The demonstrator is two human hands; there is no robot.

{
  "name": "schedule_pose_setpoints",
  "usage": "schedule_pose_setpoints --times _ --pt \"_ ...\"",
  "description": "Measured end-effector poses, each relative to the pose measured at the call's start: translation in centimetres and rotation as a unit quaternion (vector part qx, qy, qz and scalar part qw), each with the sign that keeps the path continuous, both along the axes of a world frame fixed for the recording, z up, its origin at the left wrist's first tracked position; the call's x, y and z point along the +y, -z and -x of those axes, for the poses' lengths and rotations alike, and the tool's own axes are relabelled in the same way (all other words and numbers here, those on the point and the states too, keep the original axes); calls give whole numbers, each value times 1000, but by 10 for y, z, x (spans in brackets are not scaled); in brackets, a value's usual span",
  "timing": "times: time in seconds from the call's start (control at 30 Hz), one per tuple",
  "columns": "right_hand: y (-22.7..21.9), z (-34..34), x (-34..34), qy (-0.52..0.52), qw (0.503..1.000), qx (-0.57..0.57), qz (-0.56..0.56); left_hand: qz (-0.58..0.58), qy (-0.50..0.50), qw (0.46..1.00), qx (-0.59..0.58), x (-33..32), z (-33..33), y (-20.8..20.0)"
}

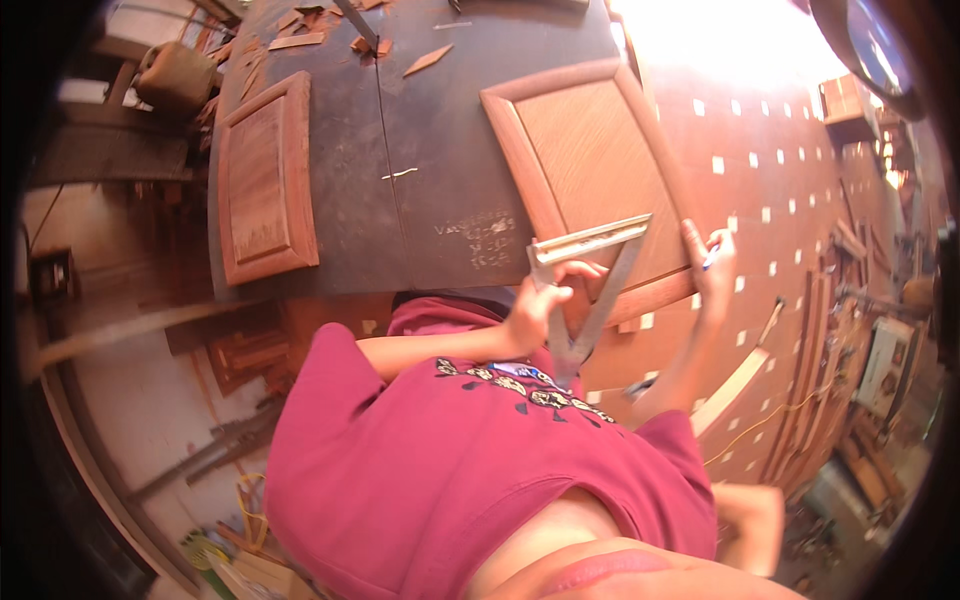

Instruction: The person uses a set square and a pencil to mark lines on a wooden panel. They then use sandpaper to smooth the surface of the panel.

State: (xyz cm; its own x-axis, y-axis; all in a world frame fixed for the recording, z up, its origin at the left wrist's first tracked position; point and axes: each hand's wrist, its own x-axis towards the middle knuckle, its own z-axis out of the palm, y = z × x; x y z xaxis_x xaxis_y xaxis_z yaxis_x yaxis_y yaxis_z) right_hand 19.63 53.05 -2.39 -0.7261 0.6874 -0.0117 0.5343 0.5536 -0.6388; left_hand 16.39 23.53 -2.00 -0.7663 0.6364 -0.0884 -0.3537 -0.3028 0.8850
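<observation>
- Panels [590, 150]: two were counted.
- Table [440, 130]: one was noted.
- Angle tool [592, 237]: one was recorded.
- Pen [711, 257]: one was seen.
- Hands [535, 312]: two were visible.
- Wood scraps [429, 60]: several; exact count was unclear.

A woodworking workshop is indicated: a large framed panel [590, 150] and a smaller wooden panel [262, 180] are laid on a dark worktable [440, 120], offcuts [428, 60] are scattered across its far end, a triangular tool [592, 238] is held, and timber strips [797, 370] are laid along the floor [755, 200].
</observation>
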Motion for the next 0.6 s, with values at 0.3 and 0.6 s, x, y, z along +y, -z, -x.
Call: schedule_pose_setpoints --times 0.3,0.6 --pt "-35 47 83 -109 982 -138 71 -15 -197 978 -66 83 24 -22" --pt "-69 104 116 -215 889 -279 293 -45 -251 964 -72 126 28 -10"
